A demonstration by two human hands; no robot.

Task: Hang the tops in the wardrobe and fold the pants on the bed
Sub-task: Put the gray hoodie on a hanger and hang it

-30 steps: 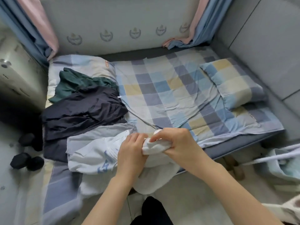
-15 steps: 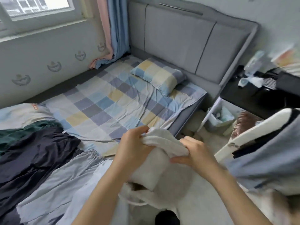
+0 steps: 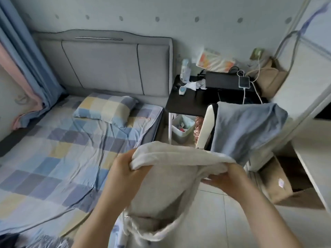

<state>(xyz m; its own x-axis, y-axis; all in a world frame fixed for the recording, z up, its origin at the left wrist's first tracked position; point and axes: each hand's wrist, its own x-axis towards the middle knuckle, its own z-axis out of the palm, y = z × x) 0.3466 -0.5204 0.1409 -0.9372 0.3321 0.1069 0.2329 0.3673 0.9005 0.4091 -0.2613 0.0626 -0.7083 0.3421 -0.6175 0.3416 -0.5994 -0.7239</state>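
You hold the white soft cotton top [image 3: 172, 169] bunched at lower centre, left hand [image 3: 125, 174] gripping its left end with curled fingers, right hand [image 3: 231, 179] pinching the right end, so its long axis runs left-right between your hands and the rest droops toward the floor. The white wardrobe [image 3: 308, 90] lies at the right edge, nearer your right hand, so I'd judge the carry goes that way. Wardrobe rail and hangers are cut off; the garment's neckline is hidden in folds.
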